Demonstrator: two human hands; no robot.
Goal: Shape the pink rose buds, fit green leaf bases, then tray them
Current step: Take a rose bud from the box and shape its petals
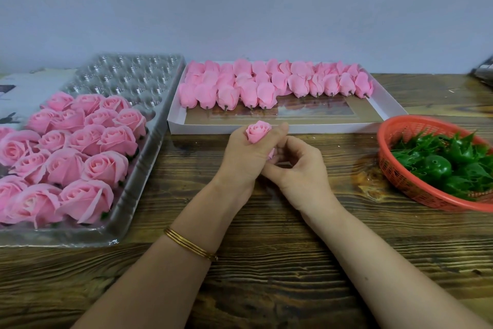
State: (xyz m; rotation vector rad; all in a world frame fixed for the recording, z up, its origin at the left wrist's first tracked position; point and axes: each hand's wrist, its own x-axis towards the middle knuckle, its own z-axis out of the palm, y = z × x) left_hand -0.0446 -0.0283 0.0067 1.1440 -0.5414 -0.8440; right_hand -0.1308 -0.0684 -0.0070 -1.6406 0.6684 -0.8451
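Left hand (245, 158) curled in a loose fist round a pink bud (257, 132), whose spiral head stands out above the thumb and forefinger. The fist hides the lower half of the bud. Right hand (301, 166), fingers bent, pinches the bud's lower end, where a scrap of pink shows between the two hands. Both are held just above the middle of the table (266, 262), which is dark, coarse-grained wood. Thin gold bangles (190, 247) circle the left forearm.

Near left: clear moulded plastic tray (138, 190). Its near cells are filled with opened roses (88, 142) with layered, matte petals, packed so that they touch. Its far cells are bare, round and glossy.

Right: red plastic mesh basket (400, 182), cut off by the frame edge, holding glossy green leaf bases (440, 160) with pointed sepals.

Beyond the hands: shallow white card box (394, 108) with a brown floor. Loose buds (266, 85) lie in overlapping rows along its far side, short stubs pointing toward the person.

Behind: plain pale wall (240, 8).
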